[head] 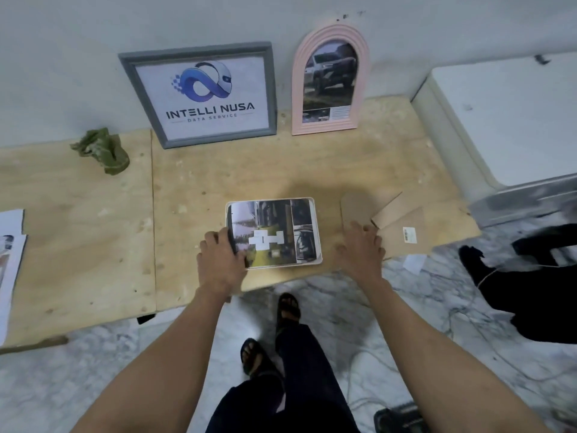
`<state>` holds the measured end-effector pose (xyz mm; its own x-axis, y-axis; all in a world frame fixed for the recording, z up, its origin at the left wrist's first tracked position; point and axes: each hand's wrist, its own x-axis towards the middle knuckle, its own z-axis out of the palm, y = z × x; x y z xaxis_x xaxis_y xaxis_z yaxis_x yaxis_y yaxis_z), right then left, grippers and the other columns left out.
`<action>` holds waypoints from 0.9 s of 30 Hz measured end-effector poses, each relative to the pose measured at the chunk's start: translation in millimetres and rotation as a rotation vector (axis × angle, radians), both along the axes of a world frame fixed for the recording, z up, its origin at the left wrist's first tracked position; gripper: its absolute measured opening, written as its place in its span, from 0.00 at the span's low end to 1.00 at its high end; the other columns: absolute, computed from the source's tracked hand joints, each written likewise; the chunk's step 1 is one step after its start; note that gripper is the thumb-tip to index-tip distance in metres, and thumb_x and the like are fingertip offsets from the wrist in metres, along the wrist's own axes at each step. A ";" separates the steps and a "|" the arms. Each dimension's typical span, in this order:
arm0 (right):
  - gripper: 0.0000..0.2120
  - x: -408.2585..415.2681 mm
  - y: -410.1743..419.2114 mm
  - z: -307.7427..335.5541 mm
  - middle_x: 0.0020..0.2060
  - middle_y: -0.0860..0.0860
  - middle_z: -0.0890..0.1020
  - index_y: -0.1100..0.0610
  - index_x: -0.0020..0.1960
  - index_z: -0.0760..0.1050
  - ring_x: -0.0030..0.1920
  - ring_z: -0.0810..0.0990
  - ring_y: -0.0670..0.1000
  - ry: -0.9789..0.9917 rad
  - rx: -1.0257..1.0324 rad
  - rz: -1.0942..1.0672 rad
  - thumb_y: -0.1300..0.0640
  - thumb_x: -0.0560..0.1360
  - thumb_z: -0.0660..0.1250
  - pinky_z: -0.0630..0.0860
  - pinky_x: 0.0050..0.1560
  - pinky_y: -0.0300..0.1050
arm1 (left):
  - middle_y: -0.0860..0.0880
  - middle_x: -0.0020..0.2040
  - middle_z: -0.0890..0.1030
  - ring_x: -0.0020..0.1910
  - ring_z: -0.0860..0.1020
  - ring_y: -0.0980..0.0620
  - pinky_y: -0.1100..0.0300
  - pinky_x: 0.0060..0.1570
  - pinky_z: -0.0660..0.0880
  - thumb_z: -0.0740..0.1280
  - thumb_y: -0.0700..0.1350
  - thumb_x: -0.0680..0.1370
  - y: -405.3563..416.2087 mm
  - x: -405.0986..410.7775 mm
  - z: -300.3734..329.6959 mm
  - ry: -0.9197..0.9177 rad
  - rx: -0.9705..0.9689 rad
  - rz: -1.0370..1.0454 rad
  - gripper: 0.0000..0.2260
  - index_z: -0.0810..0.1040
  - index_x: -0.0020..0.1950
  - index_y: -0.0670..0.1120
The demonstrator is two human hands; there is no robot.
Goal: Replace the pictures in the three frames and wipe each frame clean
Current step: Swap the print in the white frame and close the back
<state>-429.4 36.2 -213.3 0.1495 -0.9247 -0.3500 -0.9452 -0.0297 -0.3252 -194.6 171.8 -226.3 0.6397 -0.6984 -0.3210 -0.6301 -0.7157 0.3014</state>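
A small pale frame (313, 232) lies flat near the table's front edge with a dark collage picture (274, 232) on it. My left hand (220, 254) holds the frame's left edge, thumb on the picture. My right hand (362, 245) rests with spread fingers on a brown backing board (356, 207) just right of the frame. A grey frame (199, 95) with a logo print and a pink arched frame (329, 79) with a car photo lean against the wall. A crumpled green cloth (103, 150) lies at the back left.
The wooden table (93, 229) ends at my feet. Folded cardboard with a label (402, 229) lies at the right. Loose printed sheets (9, 254) sit at the left edge. A white box (512, 120) stands at the right. Cables (437, 339) run across the marble floor.
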 end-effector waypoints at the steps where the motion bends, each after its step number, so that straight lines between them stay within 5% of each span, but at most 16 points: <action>1: 0.26 -8.8 -5.2 0.4 0.67 0.57 0.61 0.52 0.70 0.61 0.64 0.63 0.61 -0.007 0.011 -0.029 0.53 0.74 0.64 0.63 0.63 0.56 | 0.38 0.65 0.71 0.62 0.71 0.36 0.41 0.59 0.72 0.67 0.51 0.79 -3.9 -4.4 3.1 -0.026 -0.013 0.014 0.23 0.69 0.70 0.42; 5: 0.26 -36.1 -33.3 4.4 0.66 0.58 0.64 0.54 0.70 0.63 0.65 0.64 0.61 -0.039 0.024 -0.151 0.54 0.74 0.64 0.64 0.63 0.56 | 0.37 0.62 0.74 0.60 0.73 0.35 0.41 0.56 0.72 0.67 0.47 0.79 -32.2 -31.0 19.4 -0.058 -0.166 -0.017 0.19 0.73 0.68 0.40; 10: 0.23 -82.3 -77.8 5.0 0.63 0.60 0.66 0.57 0.68 0.63 0.62 0.66 0.63 0.006 0.020 -0.279 0.54 0.75 0.63 0.66 0.61 0.56 | 0.41 0.61 0.77 0.60 0.76 0.41 0.51 0.56 0.72 0.64 0.42 0.80 -102.7 -105.9 25.7 0.215 -0.275 -0.093 0.14 0.77 0.64 0.40; 17: 0.21 -139.5 -122.4 -1.1 0.61 0.62 0.69 0.63 0.64 0.66 0.61 0.69 0.64 0.114 0.038 -0.303 0.55 0.75 0.64 0.70 0.57 0.56 | 0.40 0.52 0.84 0.54 0.81 0.40 0.55 0.49 0.76 0.62 0.46 0.72 -186.6 -198.0 21.6 0.325 0.097 0.024 0.16 0.83 0.53 0.40; 21: 0.17 -145.9 -136.6 -3.7 0.57 0.60 0.75 0.63 0.60 0.69 0.58 0.74 0.63 -0.060 0.075 -0.411 0.59 0.74 0.63 0.72 0.54 0.54 | 0.41 0.55 0.84 0.54 0.81 0.40 0.58 0.45 0.69 0.63 0.49 0.74 -209.0 -208.1 24.4 0.410 0.181 0.177 0.16 0.83 0.53 0.42; 25: 0.11 -154.8 -146.1 3.2 0.48 0.56 0.77 0.61 0.57 0.74 0.47 0.73 0.57 -0.248 0.174 -0.557 0.61 0.76 0.59 0.68 0.46 0.47 | 0.40 0.61 0.82 0.62 0.79 0.39 0.57 0.57 0.74 0.64 0.48 0.78 -206.9 -188.9 25.6 0.533 0.086 0.332 0.16 0.82 0.60 0.41; 27: 0.09 -154.7 -150.8 6.0 0.47 0.58 0.80 0.62 0.50 0.77 0.46 0.75 0.59 -0.308 0.182 -0.540 0.62 0.74 0.61 0.69 0.45 0.50 | 0.39 0.56 0.84 0.60 0.80 0.38 0.54 0.59 0.76 0.65 0.46 0.73 -202.3 -170.2 27.4 0.636 -0.013 0.395 0.15 0.85 0.53 0.40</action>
